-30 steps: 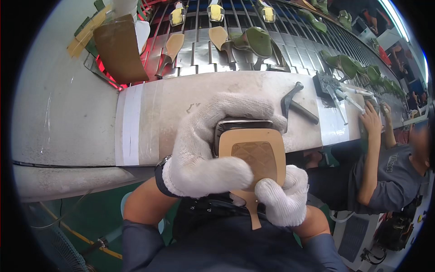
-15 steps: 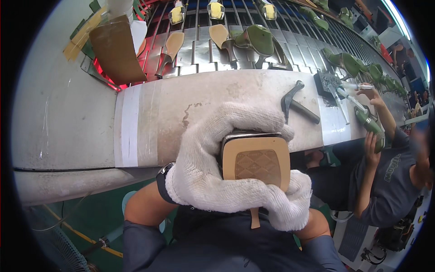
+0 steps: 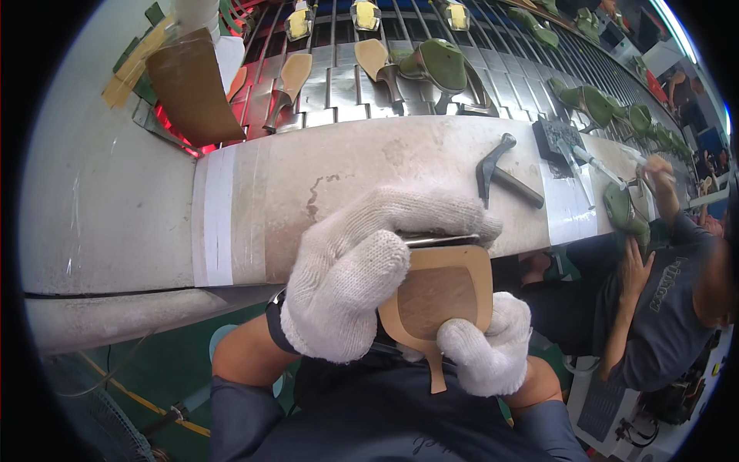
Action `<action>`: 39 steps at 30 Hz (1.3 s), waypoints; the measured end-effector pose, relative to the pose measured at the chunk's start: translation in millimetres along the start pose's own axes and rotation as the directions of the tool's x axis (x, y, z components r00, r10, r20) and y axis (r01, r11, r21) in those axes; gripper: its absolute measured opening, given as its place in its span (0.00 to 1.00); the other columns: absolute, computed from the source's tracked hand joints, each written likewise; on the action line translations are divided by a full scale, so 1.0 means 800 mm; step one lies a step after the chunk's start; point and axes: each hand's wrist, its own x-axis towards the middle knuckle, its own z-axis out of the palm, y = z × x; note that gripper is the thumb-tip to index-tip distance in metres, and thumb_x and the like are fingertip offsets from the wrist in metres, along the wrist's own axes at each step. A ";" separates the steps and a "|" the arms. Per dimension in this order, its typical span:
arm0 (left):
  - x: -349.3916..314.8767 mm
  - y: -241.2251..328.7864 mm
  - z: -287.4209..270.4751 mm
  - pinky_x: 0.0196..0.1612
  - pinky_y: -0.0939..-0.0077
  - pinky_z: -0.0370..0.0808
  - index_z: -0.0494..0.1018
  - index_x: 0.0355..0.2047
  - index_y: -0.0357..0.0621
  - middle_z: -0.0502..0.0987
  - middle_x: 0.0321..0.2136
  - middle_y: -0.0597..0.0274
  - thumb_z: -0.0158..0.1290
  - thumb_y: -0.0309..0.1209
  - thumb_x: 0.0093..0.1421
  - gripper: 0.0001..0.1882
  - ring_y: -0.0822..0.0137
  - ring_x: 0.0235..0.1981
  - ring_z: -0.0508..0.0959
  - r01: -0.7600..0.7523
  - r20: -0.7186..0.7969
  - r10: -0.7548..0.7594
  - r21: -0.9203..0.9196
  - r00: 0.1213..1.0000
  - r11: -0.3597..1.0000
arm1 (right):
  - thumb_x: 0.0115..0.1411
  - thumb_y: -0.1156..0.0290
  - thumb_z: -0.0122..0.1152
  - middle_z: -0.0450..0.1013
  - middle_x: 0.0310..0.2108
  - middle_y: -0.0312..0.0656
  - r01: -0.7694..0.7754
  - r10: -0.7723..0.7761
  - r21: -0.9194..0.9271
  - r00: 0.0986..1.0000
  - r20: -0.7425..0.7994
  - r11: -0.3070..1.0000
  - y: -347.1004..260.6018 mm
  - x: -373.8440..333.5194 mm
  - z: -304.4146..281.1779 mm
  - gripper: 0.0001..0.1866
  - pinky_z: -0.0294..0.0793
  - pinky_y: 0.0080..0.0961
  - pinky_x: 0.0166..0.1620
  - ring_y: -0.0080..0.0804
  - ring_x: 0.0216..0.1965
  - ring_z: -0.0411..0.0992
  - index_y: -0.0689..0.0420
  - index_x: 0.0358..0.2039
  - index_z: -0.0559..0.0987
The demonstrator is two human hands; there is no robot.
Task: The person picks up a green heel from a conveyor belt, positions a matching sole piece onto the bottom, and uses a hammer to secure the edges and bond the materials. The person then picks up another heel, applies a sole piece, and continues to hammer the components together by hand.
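A tan shoe sole (image 3: 477, 285) with a darker brown panel lies face up between my hands, its narrow tail pointing toward my body. A shiny dark edge shows beneath its far side; what it belongs to is mostly hidden. My left hand (image 3: 346, 285), in a white knit glove, wraps the far and left sides, with a fingertip near the panel's left edge. My right hand (image 3: 489, 350), also gloved, closes on the near right side, thumb pressing on the panel. Beyond them a hammer (image 3: 504, 173) rests on the pale workbench (image 3: 385, 154).
Past the bench runs a metal slatted conveyor (image 3: 331, 96) carrying tan soles (image 3: 296, 75) and a green shoe (image 3: 443, 69). A brown board (image 3: 192, 88) hangs at left. On the right, a person (image 3: 654, 316) works beside a green shoe (image 3: 625, 208) and a dark block (image 3: 556, 146).
My left hand's near fingers lifted off the sole's lower part and moved up and left, baring more panel. My right thumb now presses on it. The neighbouring person's hands moved.
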 end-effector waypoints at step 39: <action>0.079 -0.037 -0.010 0.62 0.69 0.80 0.76 0.63 0.29 0.84 0.54 0.54 0.48 0.45 0.82 0.27 0.67 0.54 0.83 -0.103 -0.120 0.077 -0.229 0.990 0.968 | 0.79 0.60 0.58 0.83 0.45 0.55 -0.032 0.026 0.210 0.999 0.030 0.977 -0.029 0.063 -0.059 0.25 0.91 0.31 0.32 0.39 0.36 0.87 0.72 0.62 0.75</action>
